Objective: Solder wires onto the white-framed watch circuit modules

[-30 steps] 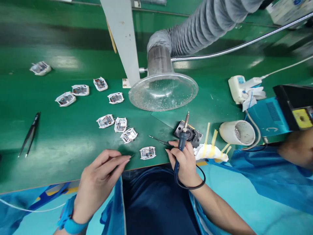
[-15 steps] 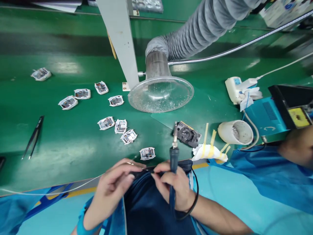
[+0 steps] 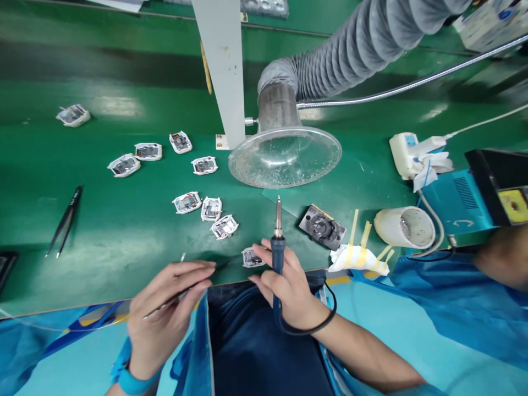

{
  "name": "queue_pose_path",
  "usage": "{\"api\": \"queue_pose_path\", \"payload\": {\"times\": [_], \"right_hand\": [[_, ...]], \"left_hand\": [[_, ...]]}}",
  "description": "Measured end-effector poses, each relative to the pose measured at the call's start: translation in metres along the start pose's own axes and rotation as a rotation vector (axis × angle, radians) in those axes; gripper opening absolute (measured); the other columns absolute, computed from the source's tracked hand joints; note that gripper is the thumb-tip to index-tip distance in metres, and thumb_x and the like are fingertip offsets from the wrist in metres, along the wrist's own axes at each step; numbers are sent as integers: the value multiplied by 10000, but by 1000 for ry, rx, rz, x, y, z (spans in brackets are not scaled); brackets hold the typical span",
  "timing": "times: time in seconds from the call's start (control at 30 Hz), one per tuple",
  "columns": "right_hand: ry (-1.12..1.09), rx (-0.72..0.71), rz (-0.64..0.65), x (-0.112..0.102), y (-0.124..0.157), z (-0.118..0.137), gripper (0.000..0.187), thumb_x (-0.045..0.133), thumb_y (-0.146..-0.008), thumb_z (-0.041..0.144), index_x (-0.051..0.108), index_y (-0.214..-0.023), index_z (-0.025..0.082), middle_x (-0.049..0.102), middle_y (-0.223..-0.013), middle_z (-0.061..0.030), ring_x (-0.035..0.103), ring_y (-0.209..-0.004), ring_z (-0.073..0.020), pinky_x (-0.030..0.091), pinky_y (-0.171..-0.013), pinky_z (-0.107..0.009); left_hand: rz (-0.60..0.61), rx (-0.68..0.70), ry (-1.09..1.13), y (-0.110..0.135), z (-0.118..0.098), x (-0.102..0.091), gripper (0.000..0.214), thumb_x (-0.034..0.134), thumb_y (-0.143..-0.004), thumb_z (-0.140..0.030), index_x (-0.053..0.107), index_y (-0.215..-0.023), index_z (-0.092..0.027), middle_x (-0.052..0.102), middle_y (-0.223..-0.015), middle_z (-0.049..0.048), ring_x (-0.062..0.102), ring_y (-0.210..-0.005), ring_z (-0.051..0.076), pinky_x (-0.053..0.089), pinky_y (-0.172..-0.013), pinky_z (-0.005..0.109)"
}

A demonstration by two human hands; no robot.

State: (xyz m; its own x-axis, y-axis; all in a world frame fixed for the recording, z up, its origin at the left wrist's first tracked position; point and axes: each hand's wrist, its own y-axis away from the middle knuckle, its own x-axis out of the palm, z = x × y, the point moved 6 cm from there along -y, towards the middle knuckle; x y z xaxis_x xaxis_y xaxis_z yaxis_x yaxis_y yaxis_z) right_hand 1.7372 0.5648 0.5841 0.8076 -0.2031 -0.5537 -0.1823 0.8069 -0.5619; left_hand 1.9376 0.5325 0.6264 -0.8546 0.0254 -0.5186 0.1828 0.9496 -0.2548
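My left hand (image 3: pixel 165 313) is closed around a thin metal tool (image 3: pixel 168 302), apparently tweezers, just over the bench's front edge; its working end is hidden by my fingers. In my right hand (image 3: pixel 286 289) a soldering iron (image 3: pixel 278 250) stands with its tip upward, its black cord looping past my wrist. The fingers of that hand reach to a white watch case (image 3: pixel 249 258) with a circuit board inside and partly cover it. Several similar open watch cases (image 3: pixel 224 226) lie on the green bench to the left.
A clear fume hood (image 3: pixel 284 157) on a grey hose hangs over the bench. To the right are a black fixture (image 3: pixel 322 226), a white wad with yellow tape strips (image 3: pixel 358 258), a white cup (image 3: pixel 404 226) and a blue soldering station (image 3: pixel 456 201). Black tweezers (image 3: pixel 66 220) lie left. A co-worker's sleeve is far right.
My hands have moved apart from the dark item between them. The left went left, now showing a thin metal tool; the right reached up to the nearest watch case. The view shifted slightly.
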Motion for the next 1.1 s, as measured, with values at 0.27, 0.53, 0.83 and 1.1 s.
{"api": "queue_pose_path", "payload": {"times": [0.27, 0.53, 0.83, 1.1], "right_hand": [[130, 36, 12, -1, 9, -9, 106, 703, -938, 125, 654, -925, 219, 736, -1272, -104, 638, -1263, -285, 571, -1013, -497], [57, -53, 77, -2, 7, 3, 132, 712, -918, 96, 697, -923, 226, 768, -1219, -54, 645, -1208, -256, 573, -1025, -457], [-51, -2, 34, -13, 10, -3, 147, 652, -945, 65, 635, -925, 209, 769, -1194, -102, 689, -1204, -256, 632, -969, -448], [-37, -25, 68, -10, 19, -7, 129, 633, -952, 72, 661, -985, 194, 750, -1237, -129, 674, -1233, -277, 638, -969, -453]], "left_hand": [[81, 111, -161, -4, 5, 13, 190, 720, -939, -158, 758, -1101, -250, 778, -1084, 7, 755, -942, 160, 605, -934, 272], [119, -38, 93, -4, 15, 33, 84, 731, -929, -155, 747, -940, -237, 814, -1024, 22, 791, -945, 182, 643, -839, 283], [165, -82, 227, -9, 16, 50, 90, 693, -937, -124, 672, -921, -210, 812, -1023, 55, 788, -1023, 210, 650, -871, 320], [167, 14, 45, -12, 6, 51, 112, 706, -934, -132, 689, -998, -222, 795, -1074, 26, 766, -1014, 166, 613, -900, 277]]}}
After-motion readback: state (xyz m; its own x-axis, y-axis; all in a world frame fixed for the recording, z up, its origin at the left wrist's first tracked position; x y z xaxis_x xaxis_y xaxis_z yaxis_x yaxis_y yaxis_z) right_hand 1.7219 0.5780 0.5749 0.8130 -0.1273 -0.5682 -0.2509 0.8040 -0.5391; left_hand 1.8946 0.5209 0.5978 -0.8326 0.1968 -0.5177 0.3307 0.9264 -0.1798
